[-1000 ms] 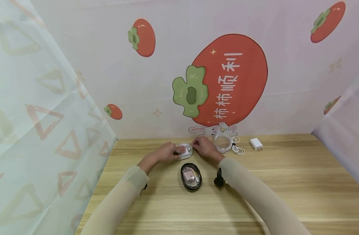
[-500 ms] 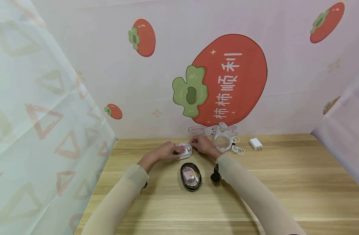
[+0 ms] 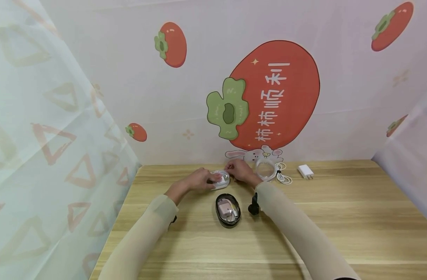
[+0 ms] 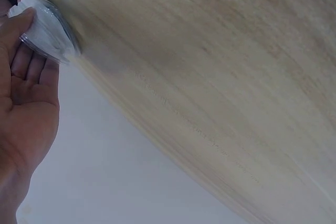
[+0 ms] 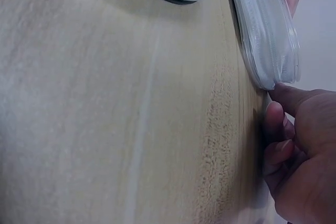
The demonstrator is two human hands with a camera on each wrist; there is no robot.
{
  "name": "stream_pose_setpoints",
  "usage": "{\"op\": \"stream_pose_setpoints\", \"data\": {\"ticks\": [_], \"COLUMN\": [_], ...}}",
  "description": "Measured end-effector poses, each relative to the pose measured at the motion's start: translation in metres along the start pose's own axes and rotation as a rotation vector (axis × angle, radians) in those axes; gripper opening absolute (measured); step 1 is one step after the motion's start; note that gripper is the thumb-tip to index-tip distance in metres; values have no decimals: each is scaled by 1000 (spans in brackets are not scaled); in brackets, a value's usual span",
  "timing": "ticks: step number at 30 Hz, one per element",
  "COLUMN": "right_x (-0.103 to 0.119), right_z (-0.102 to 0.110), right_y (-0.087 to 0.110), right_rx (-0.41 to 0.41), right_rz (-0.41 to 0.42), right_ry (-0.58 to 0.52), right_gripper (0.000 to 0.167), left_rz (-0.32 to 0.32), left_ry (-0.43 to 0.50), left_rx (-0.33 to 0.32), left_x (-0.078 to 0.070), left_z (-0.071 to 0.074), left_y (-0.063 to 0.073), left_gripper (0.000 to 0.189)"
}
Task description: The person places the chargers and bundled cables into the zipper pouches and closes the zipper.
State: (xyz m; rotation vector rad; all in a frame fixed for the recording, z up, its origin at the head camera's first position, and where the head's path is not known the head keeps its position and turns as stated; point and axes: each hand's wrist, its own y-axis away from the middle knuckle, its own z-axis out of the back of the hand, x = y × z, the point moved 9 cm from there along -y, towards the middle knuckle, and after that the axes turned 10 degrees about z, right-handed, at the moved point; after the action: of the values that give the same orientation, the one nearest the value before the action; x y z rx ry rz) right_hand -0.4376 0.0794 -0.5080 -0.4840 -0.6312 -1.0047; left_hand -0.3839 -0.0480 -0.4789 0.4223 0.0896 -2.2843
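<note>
A small clear oval zip case (image 3: 222, 179) with white trim lies near the table's back edge, with something white visible inside. My left hand (image 3: 196, 180) grips its left end, thumb on top, as the left wrist view also shows. My right hand (image 3: 242, 171) has its fingers curled at the case's right end. In the right wrist view, a zipper runs along the case's side (image 5: 270, 30), and a fingertip of the right hand (image 5: 310, 145) meets its corner; any zipper pull is hidden. Nearer me lies a black-rimmed oval zip case (image 3: 228, 210) holding a pinkish charger and a cable.
Right of my right hand are a clear round case (image 3: 265, 170), a white cable (image 3: 282, 175) bundled with a black tie, and a white charger plug (image 3: 305, 171). A printed cloth backdrop (image 3: 185, 97) rises behind the wooden table (image 3: 356, 202).
My right hand has shifted slightly left and toward the back along the white-trimmed case's right end. My left hand and the case have stayed nearly still.
</note>
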Motion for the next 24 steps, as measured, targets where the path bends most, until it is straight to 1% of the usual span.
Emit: {"op": "stream_pose_setpoints", "data": {"ticks": [5, 9, 13, 20, 24], "right_x": [0, 0, 0, 4, 4], "right_z": [0, 0, 0, 4, 6], "right_y": [1, 3, 5, 7, 9], "right_rx": [-7, -12, -21, -43, -49], "right_rz": [7, 11, 9, 63, 78], "right_ry": [-11, -25, -31, -39, -54], "right_gripper": [10, 10, 10, 11, 12], "left_rz": [6, 19, 45, 81, 79], "left_ry": [26, 29, 43, 46, 54], "left_rx": [7, 6, 10, -10, -18], "left_x": [0, -1, -1, 2, 2], "left_z": [0, 0, 0, -3, -4], "left_y": [0, 2, 3, 4, 5], "left_gripper": [39, 39, 41, 43, 44]}}
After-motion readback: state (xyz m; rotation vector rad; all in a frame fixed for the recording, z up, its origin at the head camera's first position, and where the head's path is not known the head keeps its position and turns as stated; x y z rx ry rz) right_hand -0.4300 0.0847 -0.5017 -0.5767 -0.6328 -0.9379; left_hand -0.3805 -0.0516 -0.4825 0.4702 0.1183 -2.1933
